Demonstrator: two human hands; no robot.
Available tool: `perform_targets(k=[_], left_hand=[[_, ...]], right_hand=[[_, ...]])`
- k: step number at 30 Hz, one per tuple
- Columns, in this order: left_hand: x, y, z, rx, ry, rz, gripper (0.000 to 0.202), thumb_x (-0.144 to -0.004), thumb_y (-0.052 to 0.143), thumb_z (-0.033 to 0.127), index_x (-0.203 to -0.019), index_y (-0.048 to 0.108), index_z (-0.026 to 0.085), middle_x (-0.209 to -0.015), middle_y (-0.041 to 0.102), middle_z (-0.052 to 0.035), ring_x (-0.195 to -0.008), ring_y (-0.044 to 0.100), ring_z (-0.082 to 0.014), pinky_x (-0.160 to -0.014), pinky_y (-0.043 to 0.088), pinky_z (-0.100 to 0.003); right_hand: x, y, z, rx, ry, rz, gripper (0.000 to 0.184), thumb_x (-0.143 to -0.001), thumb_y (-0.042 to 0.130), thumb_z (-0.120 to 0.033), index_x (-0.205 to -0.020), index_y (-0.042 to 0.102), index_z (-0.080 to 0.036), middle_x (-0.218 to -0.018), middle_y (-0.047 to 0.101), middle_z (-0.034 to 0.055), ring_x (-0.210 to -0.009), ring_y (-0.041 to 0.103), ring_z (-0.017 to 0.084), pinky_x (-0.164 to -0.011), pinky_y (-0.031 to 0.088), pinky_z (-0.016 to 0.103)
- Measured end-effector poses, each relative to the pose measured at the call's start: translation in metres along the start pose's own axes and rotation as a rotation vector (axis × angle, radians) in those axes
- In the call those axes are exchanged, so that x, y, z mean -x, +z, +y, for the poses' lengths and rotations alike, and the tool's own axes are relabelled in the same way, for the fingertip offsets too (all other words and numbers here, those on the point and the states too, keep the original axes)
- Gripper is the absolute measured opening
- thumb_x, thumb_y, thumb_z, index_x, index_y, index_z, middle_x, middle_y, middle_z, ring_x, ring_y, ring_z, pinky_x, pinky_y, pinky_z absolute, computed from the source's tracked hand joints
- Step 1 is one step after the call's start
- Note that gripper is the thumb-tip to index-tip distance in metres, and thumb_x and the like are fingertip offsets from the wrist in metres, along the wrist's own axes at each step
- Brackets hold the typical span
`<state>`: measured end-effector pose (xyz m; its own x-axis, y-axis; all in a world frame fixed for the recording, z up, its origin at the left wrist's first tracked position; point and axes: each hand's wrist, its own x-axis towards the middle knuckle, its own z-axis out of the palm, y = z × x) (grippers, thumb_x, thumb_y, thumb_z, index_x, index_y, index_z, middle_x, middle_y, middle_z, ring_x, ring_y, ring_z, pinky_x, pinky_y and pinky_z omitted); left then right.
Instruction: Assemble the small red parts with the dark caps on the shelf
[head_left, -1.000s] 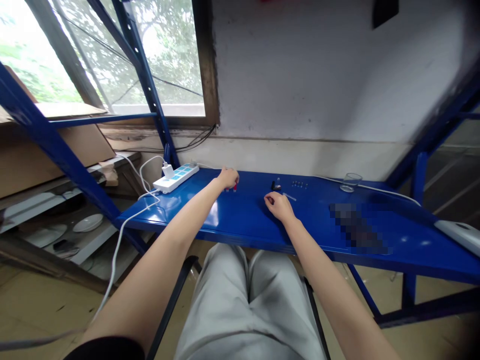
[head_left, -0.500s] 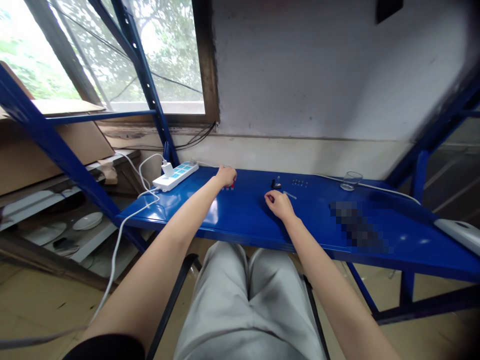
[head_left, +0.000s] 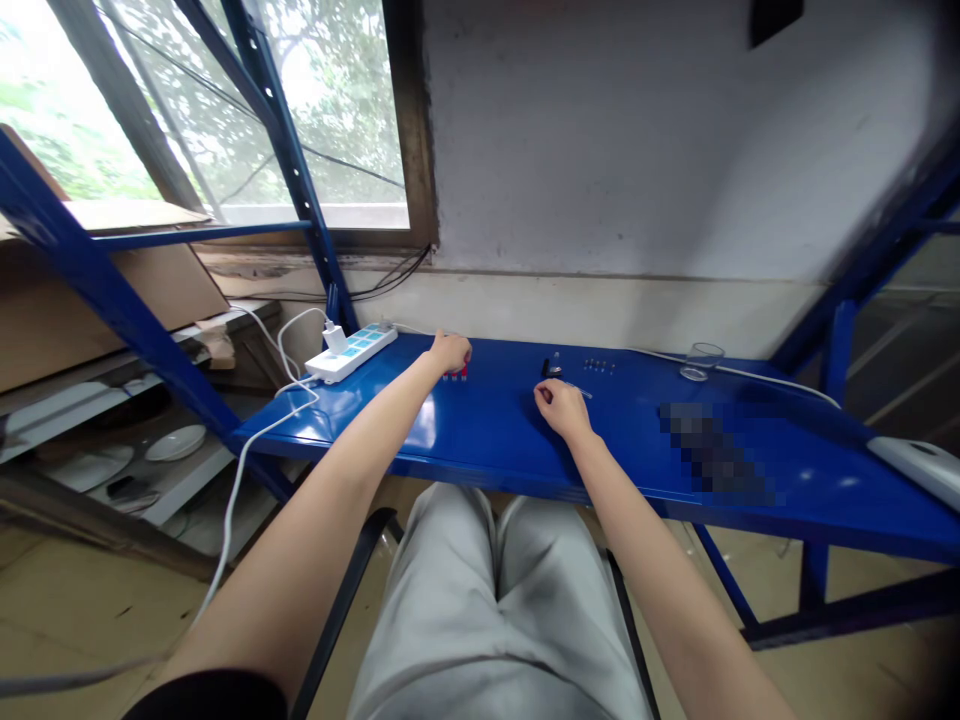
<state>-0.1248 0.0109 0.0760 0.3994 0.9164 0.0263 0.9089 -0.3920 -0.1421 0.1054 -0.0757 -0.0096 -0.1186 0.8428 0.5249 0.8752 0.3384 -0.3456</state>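
Observation:
My left hand (head_left: pixel 451 352) is on the far side of the blue table, curled down over small red pieces (head_left: pixel 455 377) with pale ends. Its fingers are closed and mostly hidden, so what they grip does not show clearly. Nearer to me, my right hand (head_left: pixel 564 406) hovers with thumb and fingers pinched together; anything between them is too small to make out. Just beyond it are a small black piece (head_left: pixel 547 369) and a tiny clear part (head_left: pixel 556 357). A thin clear stick (head_left: pixel 582 391) shows partly past the right knuckles.
Several tiny metal pieces (head_left: pixel 598 366) lie in rows at the back. Farther right stand a clear glass (head_left: pixel 701 362), a blurred-out dark object (head_left: pixel 716 455) and a white device (head_left: pixel 919 470). A white power strip (head_left: pixel 352 352) with cables occupies the left end of the blue table (head_left: pixel 495 435).
My right hand has shifted slightly to the right, covering more of the clear stick. My left hand has moved very little, and more of the red pieces shows under it.

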Motion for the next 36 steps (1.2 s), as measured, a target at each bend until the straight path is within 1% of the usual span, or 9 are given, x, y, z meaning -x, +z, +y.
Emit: perform_targets(k=[6, 9, 12, 15, 20, 23, 26, 30, 36], left_hand=[[0.002, -0.002, 0.001, 0.005, -0.013, -0.044, 0.031, -0.069, 0.058, 0.018, -0.099, 0.066, 0.021, -0.104, 0.066, -0.0078, -0.104, 0.054, -0.0246, -0.094, 0.025, -0.043], [0.003, -0.004, 0.004, -0.013, -0.014, -0.072, 0.043, -0.067, 0.065, 0.025, -0.11, 0.06, 0.022, -0.115, 0.062, -0.0083, -0.111, 0.049, -0.0266, -0.096, 0.025, -0.042], [0.006, -0.006, 0.016, -0.025, 0.032, 0.014, 0.057, -0.07, 0.064, 0.032, -0.124, 0.048, 0.021, -0.129, 0.05, -0.0121, -0.119, 0.041, -0.0287, -0.097, 0.026, -0.044], [0.011, -0.008, 0.04, 0.036, 0.158, 0.185, 0.05, -0.081, 0.051, 0.031, -0.128, 0.042, 0.017, -0.133, 0.046, -0.0128, -0.121, 0.039, -0.0267, -0.098, 0.026, -0.044], [0.012, 0.004, 0.088, 0.116, 0.361, 0.242, 0.041, -0.086, 0.041, 0.026, -0.126, 0.043, 0.018, -0.129, 0.048, -0.0104, -0.118, 0.042, -0.0236, -0.095, 0.032, -0.038], [0.007, 0.018, 0.11, 0.153, 0.359, 0.199, 0.042, -0.086, 0.04, 0.024, -0.127, 0.042, 0.019, -0.124, 0.051, -0.0108, -0.114, 0.046, -0.0234, -0.092, 0.037, -0.036], [-0.003, 0.034, 0.127, 0.196, 0.32, 0.165, 0.045, -0.086, 0.039, 0.023, -0.131, 0.037, 0.02, -0.121, 0.053, -0.0107, -0.111, 0.049, -0.0228, -0.09, 0.041, -0.034], [-0.017, 0.047, 0.142, 0.249, 0.216, 0.144, 0.042, -0.086, 0.038, 0.022, -0.128, 0.039, 0.018, -0.12, 0.053, -0.0118, -0.11, 0.051, -0.0234, -0.089, 0.043, -0.035], [-0.026, 0.045, 0.148, 0.297, 0.133, 0.103, 0.041, -0.084, 0.04, 0.019, -0.124, 0.043, 0.018, -0.119, 0.055, -0.0111, -0.11, 0.053, -0.0232, -0.089, 0.045, -0.033]], right_hand=[[0.002, -0.004, 0.008, 0.171, 0.383, 0.134, 0.031, -0.078, 0.04, -0.02, -0.101, 0.06, -0.013, -0.104, 0.059, 0.0145, -0.098, 0.049, 0.025, -0.078, 0.036, 0.035], [0.001, -0.003, 0.012, 0.178, 0.493, 0.119, 0.042, -0.078, 0.041, -0.019, -0.117, 0.052, -0.01, -0.119, 0.053, 0.0175, -0.111, 0.043, 0.027, -0.088, 0.033, 0.041], [0.0, 0.002, 0.016, 0.157, 0.48, 0.033, 0.047, -0.082, 0.039, -0.021, -0.127, 0.043, -0.01, -0.131, 0.045, 0.0167, -0.123, 0.035, 0.025, -0.099, 0.024, 0.045], [-0.002, 0.008, 0.02, 0.139, 0.462, -0.058, 0.047, -0.086, 0.036, -0.024, -0.131, 0.039, -0.013, -0.136, 0.041, 0.0151, -0.127, 0.032, 0.025, -0.103, 0.016, 0.051], [-0.001, 0.01, 0.024, 0.167, 0.414, -0.088, 0.036, -0.087, 0.036, -0.023, -0.117, 0.054, -0.015, -0.123, 0.054, 0.0148, -0.116, 0.046, 0.024, -0.099, 0.025, 0.048], [0.0, 0.006, 0.025, 0.207, 0.393, -0.066, 0.03, -0.085, 0.038, -0.02, -0.102, 0.062, -0.015, -0.109, 0.059, 0.0157, -0.1, 0.054, 0.024, -0.085, 0.037, 0.037], [0.001, 0.003, 0.025, 0.25, 0.378, -0.058, 0.025, -0.083, 0.04, -0.018, -0.093, 0.063, -0.014, -0.103, 0.059, 0.0157, -0.095, 0.053, 0.025, -0.074, 0.038, 0.034], [0.001, 0.002, 0.023, 0.263, 0.377, -0.04, 0.022, -0.082, 0.04, -0.014, -0.092, 0.06, -0.013, -0.101, 0.058, 0.015, -0.095, 0.05, 0.026, -0.072, 0.036, 0.034], [0.001, 0.001, 0.019, 0.217, 0.415, -0.02, 0.024, -0.082, 0.036, -0.01, -0.095, 0.056, -0.013, -0.1, 0.058, 0.0153, -0.095, 0.049, 0.025, -0.074, 0.034, 0.036]])
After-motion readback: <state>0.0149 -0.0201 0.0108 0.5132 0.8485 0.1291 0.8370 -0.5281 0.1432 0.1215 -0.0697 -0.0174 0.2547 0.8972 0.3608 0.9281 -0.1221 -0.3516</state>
